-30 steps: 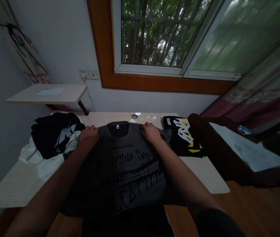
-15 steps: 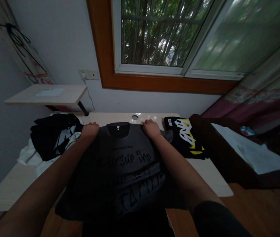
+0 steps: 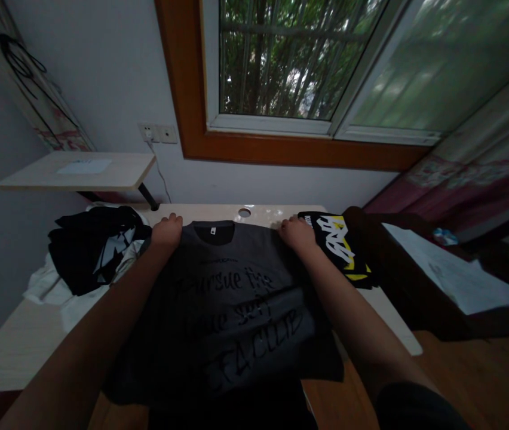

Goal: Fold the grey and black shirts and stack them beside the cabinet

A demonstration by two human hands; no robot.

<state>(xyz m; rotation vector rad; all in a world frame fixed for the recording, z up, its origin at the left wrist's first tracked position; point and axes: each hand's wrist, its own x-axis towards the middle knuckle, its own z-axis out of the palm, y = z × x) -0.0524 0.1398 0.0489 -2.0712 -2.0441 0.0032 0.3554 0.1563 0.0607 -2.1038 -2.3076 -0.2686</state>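
Note:
A dark grey T-shirt [image 3: 236,263] with black lettering lies face up on the desk, its collar toward the wall and its lower part hanging over the near edge. My left hand [image 3: 167,232] is closed on the shirt at the left shoulder. At the opposite shoulder, my right hand [image 3: 298,234] has its fingers curled on the cloth. Just beyond it lies a folded black garment [image 3: 337,242] with white and yellow print. The fingertips of both hands are partly hidden.
Crumpled black and white clothes [image 3: 88,251] are heaped on the left of the desk [image 3: 17,340]. A raised shelf [image 3: 120,170] holds a paper sheet [image 3: 85,166]. A dark brown piece of furniture [image 3: 402,280] stands at the right, below the window [image 3: 290,60].
My right hand has moved outward from near the collar to the right shoulder. The shirt front is spread flatter, and its lower right hem now shows. My left hand stays at its shoulder.

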